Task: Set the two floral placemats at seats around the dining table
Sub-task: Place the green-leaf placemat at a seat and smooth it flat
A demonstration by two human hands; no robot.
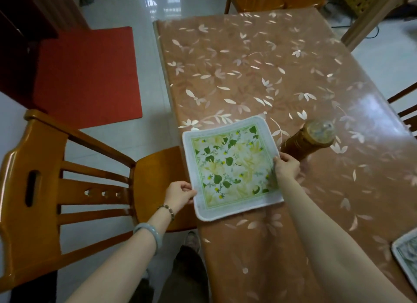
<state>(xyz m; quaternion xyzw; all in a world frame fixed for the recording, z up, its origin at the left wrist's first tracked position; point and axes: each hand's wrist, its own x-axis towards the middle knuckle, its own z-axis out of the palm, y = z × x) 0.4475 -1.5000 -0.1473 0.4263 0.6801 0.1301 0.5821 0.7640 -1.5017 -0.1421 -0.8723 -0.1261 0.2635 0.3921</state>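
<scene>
While held at two edges, entries as follows:

Placemat: lying on the table at its left edge, in front of the wooden chair; green and yellow flower print, pale border; turned slightly askew to the table edge.
Left hand: fingers pinched shut on the left border, at the near corner.
Right hand: fingers curled down on the right border, pressing or pinching; cannot tell which.
Second placemat: only a corner in view, at the table's near right; well apart from both hands.
Jar: amber, clear lid, just beside the right hand; risk of a knock.
Handling, judged: light, thin, soft cloth; likely to sag if lifted by one edge; glossy table cover probably lets it slide.
Best hold, judged: two opposite borders, as now; straighten by sliding, not lifting.
</scene>
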